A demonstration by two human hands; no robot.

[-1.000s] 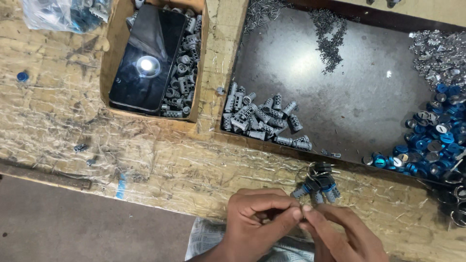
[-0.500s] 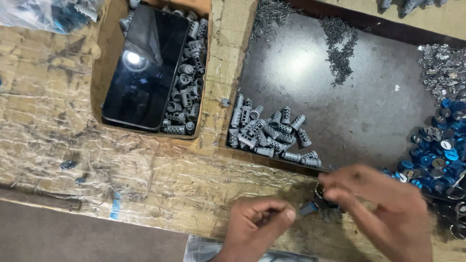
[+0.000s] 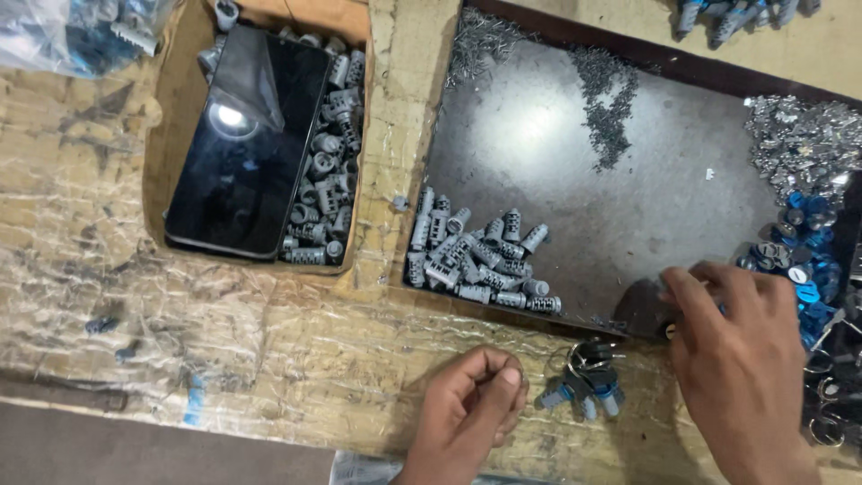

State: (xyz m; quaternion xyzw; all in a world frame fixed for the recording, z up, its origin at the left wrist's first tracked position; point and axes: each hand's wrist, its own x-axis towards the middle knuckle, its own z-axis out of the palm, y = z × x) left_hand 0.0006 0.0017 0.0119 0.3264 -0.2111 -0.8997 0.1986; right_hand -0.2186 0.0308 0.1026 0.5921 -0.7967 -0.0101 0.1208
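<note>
Left hand (image 3: 471, 404) sits at the lower centre of the view, fingers curled inward into a loose fist, thumb against the forefinger. It pinches a thin metal ring on which a cluster of grey plastic fittings (image 3: 584, 384) hangs; some fittings in the cluster carry blue caps. The cluster rests on the worn wooden bench (image 3: 269, 359), just right of the left hand and just below the front edge of the dark tray (image 3: 539, 153).

Right hand (image 3: 736, 346) lies at the lower right, palm down, fingers bent and reaching onto the tray's front right corner. Fingertips meet the tray surface next to the heap of blue caps (image 3: 804, 260). Whether anything is held beneath the fingers cannot be told.

On the tray: a pile of grey ribbed plastic fittings (image 3: 476, 260) at the front left corner, a scatter of small dark metal pins (image 3: 606, 108) toward the back, a heap of bright metal clips (image 3: 799, 144) at the back right, the blue caps in front of it.

To the left of the tray, an open cardboard box (image 3: 171, 135) holds more grey fittings (image 3: 328, 180) along its right side. A black smartphone (image 3: 247, 144) lies in the box, screen up, reflecting a lamp. A clear plastic bag (image 3: 72, 31) of parts lies at the top left corner. Loose metal rings (image 3: 826, 395) sit at the far right edge.
</note>
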